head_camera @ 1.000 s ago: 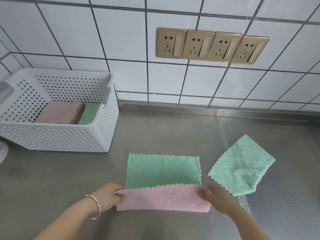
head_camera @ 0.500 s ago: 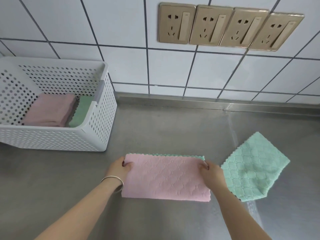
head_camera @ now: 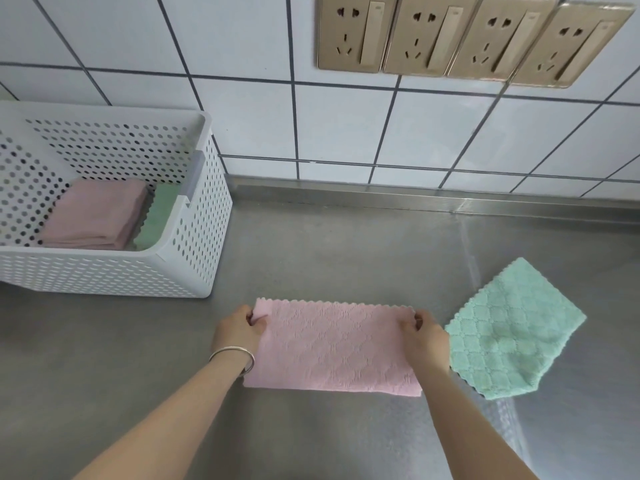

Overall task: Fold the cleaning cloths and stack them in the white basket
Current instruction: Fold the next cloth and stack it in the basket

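Head view gives me both hands on the pink cloth (head_camera: 334, 349), which lies flat on the steel counter (head_camera: 346, 244) as a wide strip, just right of the white basket (head_camera: 194, 244) and touching the loose green cloth (head_camera: 512, 332) on its right side. My left hand (head_camera: 239, 332) pinches the far left corner, fingers closed on the scalloped edge; my right hand (head_camera: 424, 336) pinches the far right corner the same way, so both grips are shut tight on fabric, nothing slack. Reading this as a half-fold being squared off, I'd say the thing to get right is edge alignment: match the scallops along the far edge before letting go, press the near crease flat with the palms, then bring one short end over to the other so the bundle suits the basket's footprint (the counter looks slick, so I'd hold one corner down while moving the other). Now the count: two cloths out on the counter, one pink, one green; inside the basket one folded pink stack (head_camera: 93, 216) with a green piece (head_camera: 156, 216) beside it, though how many layers sit in there I cannot tell; one basket; four wall sockets (head_camera: 471, 36) in a row above.
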